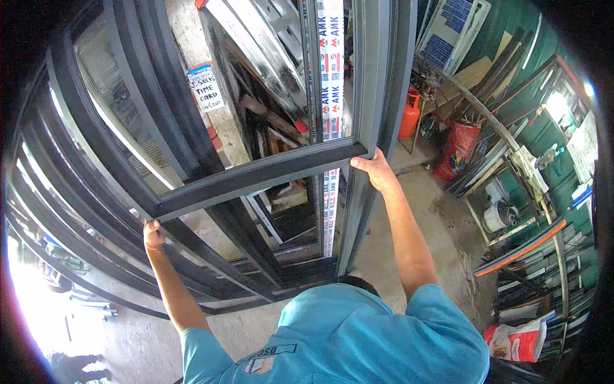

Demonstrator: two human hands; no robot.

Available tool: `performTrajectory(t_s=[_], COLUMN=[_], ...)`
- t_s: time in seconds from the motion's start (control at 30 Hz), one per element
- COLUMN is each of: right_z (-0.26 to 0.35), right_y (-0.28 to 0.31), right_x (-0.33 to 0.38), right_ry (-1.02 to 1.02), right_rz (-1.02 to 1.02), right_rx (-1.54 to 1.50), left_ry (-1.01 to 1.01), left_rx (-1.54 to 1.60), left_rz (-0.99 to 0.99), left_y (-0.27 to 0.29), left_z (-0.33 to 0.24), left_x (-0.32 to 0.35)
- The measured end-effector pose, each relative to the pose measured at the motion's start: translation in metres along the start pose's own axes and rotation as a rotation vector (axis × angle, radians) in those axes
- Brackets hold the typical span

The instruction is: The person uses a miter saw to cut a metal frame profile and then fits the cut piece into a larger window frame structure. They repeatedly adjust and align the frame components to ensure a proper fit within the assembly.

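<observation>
I hold a large dark metal window frame (pixel 256 174) with glass panes upright in front of me. My left hand (pixel 152 234) grips its lower left corner from below. My right hand (pixel 374 169) grips the lower right corner, where the bottom rail meets the right upright. Behind this frame stand more dark frames (pixel 89 211), leaning in a stack to the left. My blue shirt fills the bottom of the view.
A pillar (pixel 204 96) with a handwritten paper sign stands behind the glass. An orange gas cylinder (pixel 409 115) and a red sack (pixel 455 150) stand at the right on the concrete floor (pixel 441 243). Racks of metal profiles (pixel 543 243) line the right wall.
</observation>
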State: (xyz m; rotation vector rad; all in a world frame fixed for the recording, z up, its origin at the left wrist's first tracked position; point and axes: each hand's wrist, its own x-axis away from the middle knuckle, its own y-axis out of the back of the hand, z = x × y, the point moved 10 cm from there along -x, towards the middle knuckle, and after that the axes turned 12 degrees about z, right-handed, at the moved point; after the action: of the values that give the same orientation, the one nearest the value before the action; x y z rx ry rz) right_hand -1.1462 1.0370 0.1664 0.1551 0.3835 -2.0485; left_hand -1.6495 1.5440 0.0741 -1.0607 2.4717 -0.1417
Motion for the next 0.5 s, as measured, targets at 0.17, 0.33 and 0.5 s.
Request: performTrajectory(t_s=[0.17, 0.33, 0.5], right_z=[0.003, 0.005, 0.001], right_y=[-0.002, -0.004, 0.002], right_x=[0.001, -0.001, 0.002], right_ry=[0.005, 0.04, 0.01], right_rz=[-0.037, 0.015, -0.005], right_rx=[0.045, 0.028, 0.038], left_ry=[0.026, 0.057, 0.074], left_rx=[-0.059, -0.076, -0.136], left_rz=[-0.001, 0.049, 0.124], left_y=[0.011, 0.015, 0.02], left_z=[-0.004, 0.007, 0.024], left_x=[0.002, -0.002, -0.007])
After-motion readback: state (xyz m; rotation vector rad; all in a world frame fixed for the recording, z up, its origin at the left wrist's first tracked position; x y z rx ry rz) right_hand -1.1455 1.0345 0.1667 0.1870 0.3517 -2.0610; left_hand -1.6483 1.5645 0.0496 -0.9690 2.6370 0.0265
